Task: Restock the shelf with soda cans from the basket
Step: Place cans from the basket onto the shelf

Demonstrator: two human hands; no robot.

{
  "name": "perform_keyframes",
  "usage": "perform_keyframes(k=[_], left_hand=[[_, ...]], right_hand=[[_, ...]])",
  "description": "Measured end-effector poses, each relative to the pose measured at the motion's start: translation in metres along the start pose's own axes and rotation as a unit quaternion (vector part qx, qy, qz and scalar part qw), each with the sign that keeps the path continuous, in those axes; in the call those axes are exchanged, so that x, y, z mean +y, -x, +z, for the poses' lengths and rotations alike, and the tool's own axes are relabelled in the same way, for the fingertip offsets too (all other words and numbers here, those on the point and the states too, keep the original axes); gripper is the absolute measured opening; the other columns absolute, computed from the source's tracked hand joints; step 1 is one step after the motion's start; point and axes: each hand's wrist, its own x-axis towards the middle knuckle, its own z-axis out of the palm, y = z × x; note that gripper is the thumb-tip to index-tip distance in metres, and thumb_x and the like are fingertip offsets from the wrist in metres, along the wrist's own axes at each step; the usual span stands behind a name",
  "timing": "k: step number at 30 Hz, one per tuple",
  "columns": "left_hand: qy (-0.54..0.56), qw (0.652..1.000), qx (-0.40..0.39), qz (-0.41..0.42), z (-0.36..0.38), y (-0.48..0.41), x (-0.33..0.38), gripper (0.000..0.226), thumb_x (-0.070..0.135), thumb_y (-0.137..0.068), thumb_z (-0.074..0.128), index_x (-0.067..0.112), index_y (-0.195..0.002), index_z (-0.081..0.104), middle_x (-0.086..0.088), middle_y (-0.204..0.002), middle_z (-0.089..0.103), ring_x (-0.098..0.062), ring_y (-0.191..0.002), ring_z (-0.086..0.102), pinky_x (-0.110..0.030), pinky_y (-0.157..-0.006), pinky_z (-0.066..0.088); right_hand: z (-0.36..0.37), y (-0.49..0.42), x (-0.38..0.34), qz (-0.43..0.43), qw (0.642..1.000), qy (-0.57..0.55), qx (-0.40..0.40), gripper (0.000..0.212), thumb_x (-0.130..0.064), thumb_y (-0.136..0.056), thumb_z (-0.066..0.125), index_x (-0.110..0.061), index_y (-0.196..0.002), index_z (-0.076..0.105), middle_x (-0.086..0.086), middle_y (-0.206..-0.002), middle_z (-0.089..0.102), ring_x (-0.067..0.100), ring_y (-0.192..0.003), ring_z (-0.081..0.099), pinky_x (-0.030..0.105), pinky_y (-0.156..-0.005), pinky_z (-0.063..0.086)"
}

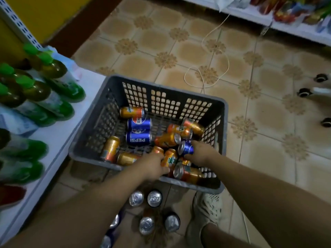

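Note:
A grey slatted basket (114,83) sits on the tiled floor and holds several orange and blue soda cans lying on their sides. My left hand (152,165) reaches over the near rim and is closed around an orange can (169,157). My right hand (202,153) grips a blue can (186,148) beside it. Two blue Pepsi cans (139,131) lie in the basket's middle. The white shelf (59,133) stands to the left of the basket.
Several cans (154,198) stand upright on the floor just below the basket's near edge. Green-capped bottles (44,90) lie on the left shelf. A white cord (215,51) loops across the tiles beyond the basket. My shoe (206,212) rests right of the standing cans. Another shelf (286,18) is at far right.

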Motion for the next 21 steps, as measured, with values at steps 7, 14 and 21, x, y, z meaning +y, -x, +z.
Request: perform_keyframes(k=[7, 14, 21], left_hand=[[0.001, 1.000, -0.025, 0.008, 0.017, -0.064, -0.024, 0.052, 0.041, -0.086, 0.066, 0.023, -0.131, 0.050, -0.003, -0.113, 0.058, -0.019, -0.096, 0.055, -0.028, -0.077, 0.041], [0.056, 0.998, -0.002, 0.013, 0.004, -0.040, -0.025, 0.066, 0.038, -0.088, 0.065, 0.021, -0.145, 0.036, -0.006, -0.142, 0.046, -0.021, -0.116, 0.051, -0.028, -0.090, 0.042], [0.206, 0.970, 0.086, 0.097, -0.039, 0.047, -0.011, 0.106, 0.008, -0.070, 0.077, 0.033, -0.151, 0.013, 0.003, -0.151, 0.027, -0.016, -0.133, 0.040, -0.035, -0.105, 0.044]], right_hand=[[0.061, -0.084, 0.022, 0.034, 0.996, 0.083, -0.014, 0.085, -0.028, -0.086, 0.066, -0.022, -0.151, 0.012, 0.015, -0.156, 0.020, 0.035, -0.144, 0.018, 0.051, -0.113, 0.029], [0.051, -0.053, 0.017, -0.055, 0.991, 0.112, 0.053, 0.070, -0.043, -0.082, 0.068, -0.020, -0.137, 0.033, 0.008, -0.133, 0.052, 0.030, -0.123, 0.048, 0.047, -0.110, 0.031], [-0.021, 0.056, -0.068, -0.207, 0.972, 0.018, 0.113, 0.084, -0.052, -0.075, 0.069, -0.029, -0.146, 0.029, -0.001, -0.133, 0.050, 0.019, -0.119, 0.050, 0.038, -0.103, 0.039]])
